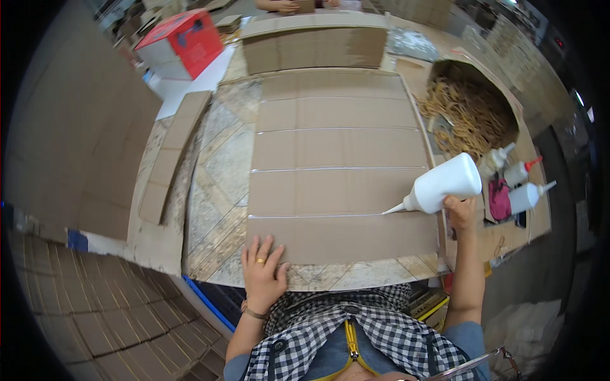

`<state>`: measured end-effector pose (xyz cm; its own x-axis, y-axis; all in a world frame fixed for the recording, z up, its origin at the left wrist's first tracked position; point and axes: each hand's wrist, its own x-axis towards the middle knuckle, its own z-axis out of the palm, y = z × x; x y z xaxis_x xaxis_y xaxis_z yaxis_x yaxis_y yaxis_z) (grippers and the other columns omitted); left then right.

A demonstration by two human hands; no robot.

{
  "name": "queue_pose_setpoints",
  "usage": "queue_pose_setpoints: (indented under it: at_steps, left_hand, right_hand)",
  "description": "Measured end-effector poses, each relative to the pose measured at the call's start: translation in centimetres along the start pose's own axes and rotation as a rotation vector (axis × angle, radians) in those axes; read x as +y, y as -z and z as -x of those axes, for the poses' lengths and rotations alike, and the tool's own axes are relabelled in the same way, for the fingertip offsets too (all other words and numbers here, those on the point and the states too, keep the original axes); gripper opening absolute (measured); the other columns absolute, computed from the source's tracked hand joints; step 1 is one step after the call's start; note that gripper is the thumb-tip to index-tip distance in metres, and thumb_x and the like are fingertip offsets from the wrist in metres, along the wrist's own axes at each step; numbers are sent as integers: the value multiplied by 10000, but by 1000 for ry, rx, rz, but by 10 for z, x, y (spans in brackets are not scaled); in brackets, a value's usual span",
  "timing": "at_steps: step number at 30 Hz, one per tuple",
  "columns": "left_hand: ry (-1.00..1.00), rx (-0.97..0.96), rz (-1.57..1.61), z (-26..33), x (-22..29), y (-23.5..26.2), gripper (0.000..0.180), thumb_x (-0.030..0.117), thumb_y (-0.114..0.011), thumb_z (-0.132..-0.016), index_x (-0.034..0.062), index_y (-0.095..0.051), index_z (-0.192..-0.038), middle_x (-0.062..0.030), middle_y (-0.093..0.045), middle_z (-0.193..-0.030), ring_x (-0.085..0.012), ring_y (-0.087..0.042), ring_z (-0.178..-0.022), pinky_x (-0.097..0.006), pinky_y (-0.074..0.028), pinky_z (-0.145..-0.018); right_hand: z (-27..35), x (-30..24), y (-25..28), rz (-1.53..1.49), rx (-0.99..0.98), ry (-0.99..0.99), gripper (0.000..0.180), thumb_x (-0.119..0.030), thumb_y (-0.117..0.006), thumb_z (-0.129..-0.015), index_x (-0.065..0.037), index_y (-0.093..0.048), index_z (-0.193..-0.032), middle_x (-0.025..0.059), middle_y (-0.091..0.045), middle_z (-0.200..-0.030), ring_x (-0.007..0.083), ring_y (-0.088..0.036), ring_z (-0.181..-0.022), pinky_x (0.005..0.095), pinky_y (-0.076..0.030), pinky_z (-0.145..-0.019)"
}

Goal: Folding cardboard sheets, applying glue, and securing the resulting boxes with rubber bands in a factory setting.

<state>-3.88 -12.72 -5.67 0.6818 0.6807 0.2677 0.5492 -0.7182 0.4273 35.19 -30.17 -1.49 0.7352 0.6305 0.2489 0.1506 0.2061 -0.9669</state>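
Observation:
A white squeeze bottle (445,183) lies tilted in my right hand (462,213), its narrow nozzle pointing left and down at a cardboard sheet (343,149). The tip is at the right part of the nearest of several thin, shiny glue lines (305,216) that run across the sheet. My left hand (262,270) rests with fingers spread on the near left corner of the cardboard, a ring on one finger. The sheet lies flat on a patterned tabletop (219,165).
Beyond the sheet stands a cardboard piece (314,51). At right are a box of rubber bands (473,114) and several bottles (524,197). To the left lie cardboard strips (171,159) and a red-and-white box (181,44). Another person's hand (284,6) shows at the far edge.

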Motion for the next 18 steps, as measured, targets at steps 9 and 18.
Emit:
queue_pose_setpoints:
  at_steps: [9,18]
  left_hand:
    - [-15,-5,-37,3,0,-7,336,161,-625,-777,86,-630,-1104,-134,-506,-1334,-384,-374,-1297,-555,-234,-1067]
    - [-35,-3,-50,4,-1,-6,346,167,-622,-780,91,-624,-1118,-132,-502,-1341,-379,-377,-1300,-553,-228,-1075]
  right_hand:
    - [-4,-38,92,291,80,18,742,-305,-847,-598,21,-530,-1183,83,-629,-1011,192,-605,-935,321,-481,-827]
    - [5,-33,80,-57,209,188,757,-286,-823,-667,8,-452,-1258,85,-597,-1104,203,-583,-1031,345,-463,-901]
